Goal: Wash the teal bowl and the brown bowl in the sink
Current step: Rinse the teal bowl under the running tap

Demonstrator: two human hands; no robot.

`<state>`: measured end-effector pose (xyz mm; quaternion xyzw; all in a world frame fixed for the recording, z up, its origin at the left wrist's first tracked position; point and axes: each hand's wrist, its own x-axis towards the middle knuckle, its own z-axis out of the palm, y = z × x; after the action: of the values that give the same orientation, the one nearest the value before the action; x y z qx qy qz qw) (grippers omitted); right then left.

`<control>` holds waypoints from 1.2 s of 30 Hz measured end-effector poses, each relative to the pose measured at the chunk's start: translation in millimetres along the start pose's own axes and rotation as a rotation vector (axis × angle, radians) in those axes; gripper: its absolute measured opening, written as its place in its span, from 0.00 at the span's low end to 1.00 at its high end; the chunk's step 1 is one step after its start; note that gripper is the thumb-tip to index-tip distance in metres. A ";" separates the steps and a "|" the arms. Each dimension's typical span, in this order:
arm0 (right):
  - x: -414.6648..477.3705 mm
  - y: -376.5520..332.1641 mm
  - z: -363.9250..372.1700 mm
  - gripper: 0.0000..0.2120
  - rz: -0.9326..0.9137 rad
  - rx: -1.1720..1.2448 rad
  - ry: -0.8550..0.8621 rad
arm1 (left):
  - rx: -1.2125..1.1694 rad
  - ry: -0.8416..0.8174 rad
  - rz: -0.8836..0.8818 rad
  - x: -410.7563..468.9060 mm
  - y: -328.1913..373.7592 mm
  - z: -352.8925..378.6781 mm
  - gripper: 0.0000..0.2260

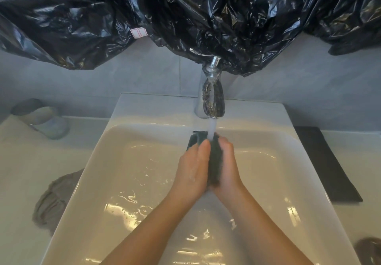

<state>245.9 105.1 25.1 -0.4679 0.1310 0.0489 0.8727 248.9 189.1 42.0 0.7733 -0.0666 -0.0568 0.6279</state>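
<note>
1. Sink [99,161]: white basin with a wet floor and no bowl in it. I judge this step to be wetting the scrubber before either bowl gets washed. I should work low in the basin so that splash stays inside the walls.
2. Bowls: a brown ribbed shape [53,201] lies on the counter [20,172], touching the sink's left edge. It is blurred, but it is probably the brown bowl. A dark rounded thing [369,250] sits at the near right corner. It may be the teal bowl, but I cannot tell. Both are within reach, so I can bring 1 in at a time.
3. Hands: my left hand [193,168] and right hand [226,168] are pressed together and closed round the scrub pad, with nothing else held. My wrists meet below it, over the middle of the basin.
4. Scrub pad [214,161]: it is dark green and squeezed between my palms, with 1 corner poking out at the top left. I should squeeze and release so that it soaks through, and keep enough grip that it does not slip away wet.
5. Water stream [212,129]: it falls from the tap [213,100] straight onto the top of the pad. I should keep the pad centred under it. The flow looks strong, so I would tilt the pad to shed water downward, not toward me.
</note>
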 end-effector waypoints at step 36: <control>-9.1 5.6 -10.0 0.32 -0.322 -0.401 -0.050 | -0.277 0.134 -0.102 -8.1 0.5 -4.2 0.18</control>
<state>234.1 100.3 17.8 -0.6451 0.0209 -0.0539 0.7619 241.7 194.5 43.4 0.6838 0.0233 -0.0458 0.7278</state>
